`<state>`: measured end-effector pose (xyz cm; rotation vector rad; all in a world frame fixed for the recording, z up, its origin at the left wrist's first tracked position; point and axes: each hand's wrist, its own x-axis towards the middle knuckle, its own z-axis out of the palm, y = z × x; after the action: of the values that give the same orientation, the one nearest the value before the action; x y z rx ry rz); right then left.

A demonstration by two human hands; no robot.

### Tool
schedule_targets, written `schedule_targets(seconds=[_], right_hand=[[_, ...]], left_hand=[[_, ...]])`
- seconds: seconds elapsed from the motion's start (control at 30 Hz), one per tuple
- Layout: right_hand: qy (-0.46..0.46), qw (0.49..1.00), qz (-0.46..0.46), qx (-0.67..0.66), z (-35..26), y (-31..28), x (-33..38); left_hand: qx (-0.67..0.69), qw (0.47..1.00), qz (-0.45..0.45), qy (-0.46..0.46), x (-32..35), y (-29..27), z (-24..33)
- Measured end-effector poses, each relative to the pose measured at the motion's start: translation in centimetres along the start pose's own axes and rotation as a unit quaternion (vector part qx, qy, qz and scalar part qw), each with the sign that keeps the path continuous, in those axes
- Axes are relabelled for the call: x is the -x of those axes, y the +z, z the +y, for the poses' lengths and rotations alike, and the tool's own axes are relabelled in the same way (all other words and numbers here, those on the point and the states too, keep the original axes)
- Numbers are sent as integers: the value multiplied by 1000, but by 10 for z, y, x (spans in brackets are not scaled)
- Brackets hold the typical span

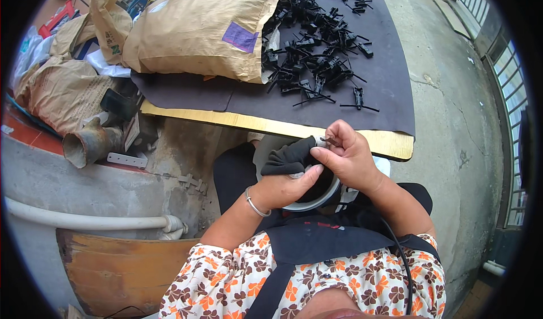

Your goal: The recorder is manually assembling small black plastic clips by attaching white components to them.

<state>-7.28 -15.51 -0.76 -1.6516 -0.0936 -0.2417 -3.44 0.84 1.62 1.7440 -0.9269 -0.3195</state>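
Note:
Over the lap, my left hand (pixel 285 186) is closed, its fingers covered by dark fabric (pixel 285 159) like a glove, with the thumb bare. A small pale piece (pixel 320 141) shows at the tip of the covered fingers; the rest of what they hold is hidden. My right hand (pixel 353 155) meets it there, thumb and forefinger pinched on a small brown piece (pixel 332 142). Below both hands is a bucket with a pale rim (pixel 323 201), its dark inside mostly hidden. Ahead, many black plastic parts with thin rods (pixel 317 53) lie heaped on the table.
A large brown paper sack (pixel 198 30) lies on its side, its mouth toward the heap. The dark-covered table (pixel 384 87) has a pale wooden front edge (pixel 271 125). At left are more sacks (pixel 62 90), a rusty metal pipe (pixel 90 143) and a white pipe (pixel 96 221).

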Motion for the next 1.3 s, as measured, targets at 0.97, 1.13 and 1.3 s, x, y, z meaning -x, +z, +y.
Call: schedule_targets(seconds=[0.97,1.13,1.3], right_hand=[[-2,983,-149,109,-6,-24,-10],[-103,967,-173,155,5,-30,-10],[-58,976,-169,125,-2,-30,-9]], left_hand=[[57,996,62,-23,0,-9,-10],[232,959,76,-143,2,-13,-11],[201,970,79,-111,1,-11,-16]])
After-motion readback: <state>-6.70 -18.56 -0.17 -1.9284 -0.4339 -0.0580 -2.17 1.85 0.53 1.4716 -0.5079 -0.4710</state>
